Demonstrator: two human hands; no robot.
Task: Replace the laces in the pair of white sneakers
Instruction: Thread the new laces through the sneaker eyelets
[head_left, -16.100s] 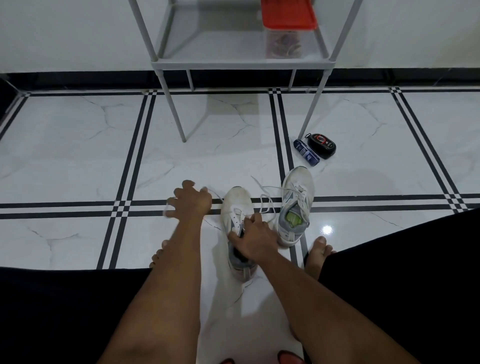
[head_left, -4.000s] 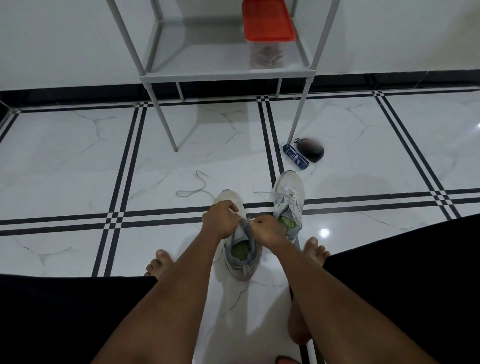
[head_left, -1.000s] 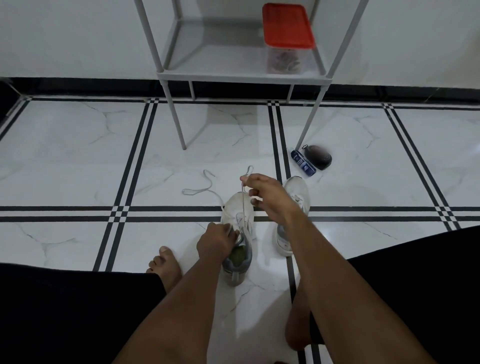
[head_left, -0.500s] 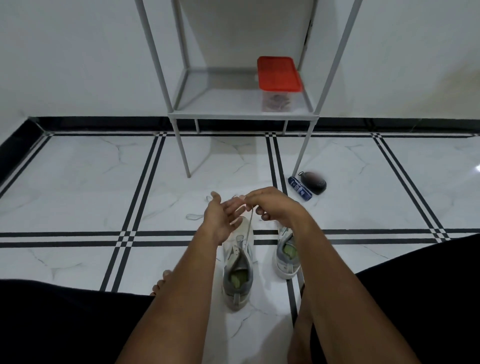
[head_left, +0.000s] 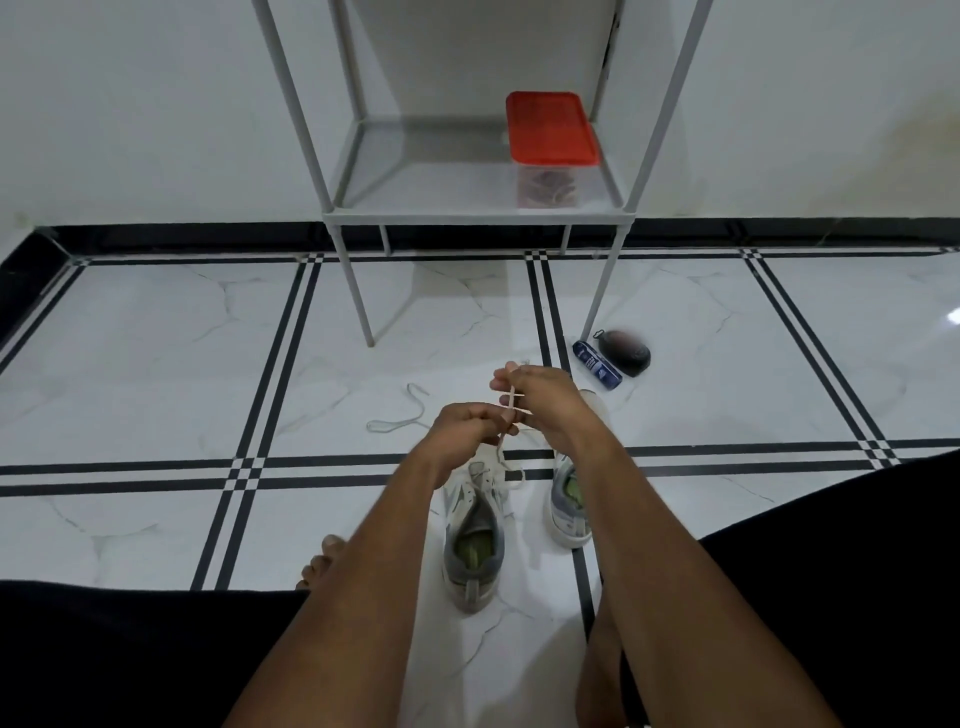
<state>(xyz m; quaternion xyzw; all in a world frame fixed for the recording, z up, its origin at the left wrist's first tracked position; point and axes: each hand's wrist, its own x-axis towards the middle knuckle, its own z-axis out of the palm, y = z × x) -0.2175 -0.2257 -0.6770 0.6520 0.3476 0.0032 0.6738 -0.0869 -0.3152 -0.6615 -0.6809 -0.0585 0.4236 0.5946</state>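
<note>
Both hands are raised over the left sneaker (head_left: 471, 530), drawing its lace (head_left: 503, 451) up and taut, probably so it slides free of the eyelets. The left hand (head_left: 465, 427) has its fingers curled round the lace low down; the right hand (head_left: 535, 395) pinches it higher, the strand passing between its fingers (head_left: 506, 385). From that grip the lace drops straight to the shoe's tongue just beneath. The right sneaker (head_left: 571, 499) stands beside it, partly hidden by the right forearm. A loose lace (head_left: 400, 415) lies on the floor (head_left: 156, 364), off to the left, likely set aside
</note>
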